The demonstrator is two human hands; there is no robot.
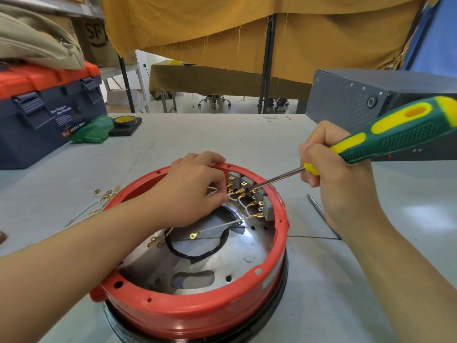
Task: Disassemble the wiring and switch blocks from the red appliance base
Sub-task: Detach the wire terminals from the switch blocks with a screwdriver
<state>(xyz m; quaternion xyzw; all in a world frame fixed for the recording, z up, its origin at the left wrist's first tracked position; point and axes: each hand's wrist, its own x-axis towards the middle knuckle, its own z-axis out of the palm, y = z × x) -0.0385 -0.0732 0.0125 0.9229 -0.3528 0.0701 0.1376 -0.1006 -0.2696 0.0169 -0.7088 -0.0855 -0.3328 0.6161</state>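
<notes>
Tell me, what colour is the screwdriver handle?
Green with yellow patches, seen in the head view: screwdriver.

- left hand [188, 194]: bare, uncovered from knuckles to wrist
- right hand [341, 184]: bare as well, same plain look
- right fingertips [312, 180] at the grip: nails trimmed short, plain finish as far as it resolves
- left fingertips [223, 198] at the grip: too small and shaded to read the nails
- left forearm [74, 248], back from the grip: bare skin all the way to the frame edge
- right forearm [408, 263], back from the grip: bare to the frame edge too
- both forearms look wider the further back from the grip they run; wide-angle lens stretch
- clothing: any sleeve sits beyond the frame, can't tell
</notes>
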